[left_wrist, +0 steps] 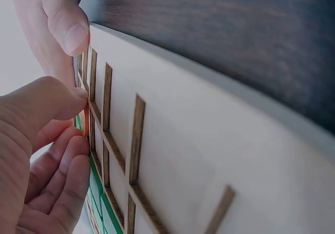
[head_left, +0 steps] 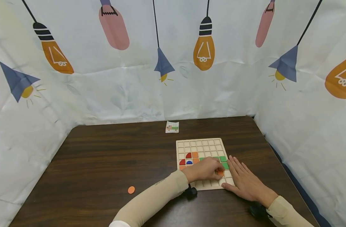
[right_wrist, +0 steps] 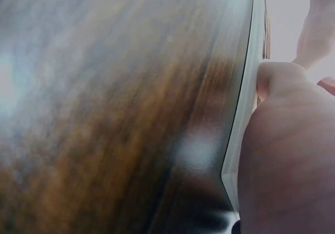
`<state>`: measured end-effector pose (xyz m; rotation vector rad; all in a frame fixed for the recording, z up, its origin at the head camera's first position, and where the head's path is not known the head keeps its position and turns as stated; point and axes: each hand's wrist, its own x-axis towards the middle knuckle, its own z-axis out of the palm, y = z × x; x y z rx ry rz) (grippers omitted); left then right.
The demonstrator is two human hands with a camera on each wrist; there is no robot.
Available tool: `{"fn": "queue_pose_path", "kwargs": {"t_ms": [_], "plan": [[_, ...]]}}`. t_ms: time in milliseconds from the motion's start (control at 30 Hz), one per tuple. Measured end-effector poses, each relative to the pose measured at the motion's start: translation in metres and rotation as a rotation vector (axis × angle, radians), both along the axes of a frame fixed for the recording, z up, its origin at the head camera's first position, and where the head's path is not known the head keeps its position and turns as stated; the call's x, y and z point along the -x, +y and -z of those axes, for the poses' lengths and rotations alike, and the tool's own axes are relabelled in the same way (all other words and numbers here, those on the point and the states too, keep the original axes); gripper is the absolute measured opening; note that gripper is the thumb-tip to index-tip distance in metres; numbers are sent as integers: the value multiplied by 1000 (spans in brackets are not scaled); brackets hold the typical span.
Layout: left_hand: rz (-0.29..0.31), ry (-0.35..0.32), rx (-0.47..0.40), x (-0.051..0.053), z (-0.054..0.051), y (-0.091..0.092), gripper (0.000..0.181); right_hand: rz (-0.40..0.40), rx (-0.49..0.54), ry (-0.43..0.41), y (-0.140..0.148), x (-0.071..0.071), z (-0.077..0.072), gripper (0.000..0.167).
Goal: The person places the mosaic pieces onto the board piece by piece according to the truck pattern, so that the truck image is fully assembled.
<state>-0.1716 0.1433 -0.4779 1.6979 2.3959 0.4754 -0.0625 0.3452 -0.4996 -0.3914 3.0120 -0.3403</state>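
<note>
A pale wooden grid board (head_left: 199, 143) lies on the table, with red, orange, blue-and-white and green pieces in its cells. Over its lower right part, my left hand (head_left: 205, 168) pinches an orange disc (head_left: 220, 173) between thumb and fingers, at the board's surface. In the left wrist view, the left thumb and fingers (left_wrist: 68, 166) meet at the grid, and only an orange sliver shows between them. My right hand (head_left: 248, 183) rests along the board's right edge with straight fingers. The left hand and forearm cover some cells.
Another orange disc (head_left: 131, 189) lies on the dark wooden table (head_left: 104, 157), left of the left forearm. Behind the board is a small card (head_left: 172, 127) with a coloured grid pattern. White cloth (head_left: 133, 94) printed with lamps hangs around the table.
</note>
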Motion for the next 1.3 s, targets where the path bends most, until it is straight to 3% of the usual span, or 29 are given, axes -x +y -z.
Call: {"fn": "queue_pose_path", "kwargs": {"t_ms": [233, 500, 967, 1300], "plan": [[-11, -33, -23, 2, -4, -11, 28, 4, -2, -4, -2, 0, -2, 98], [-78, -40, -61, 6, -14, -43, 28, -1, -18, 8, -2, -1, 0, 101], [-204, -90, -107, 9, -24, -118, 26, 6, -22, -36, -2, 1, 0, 103], [-359, -95, -126, 6, -23, -184, 27, 7, -26, -23, -3, 0, -1, 102]]}}
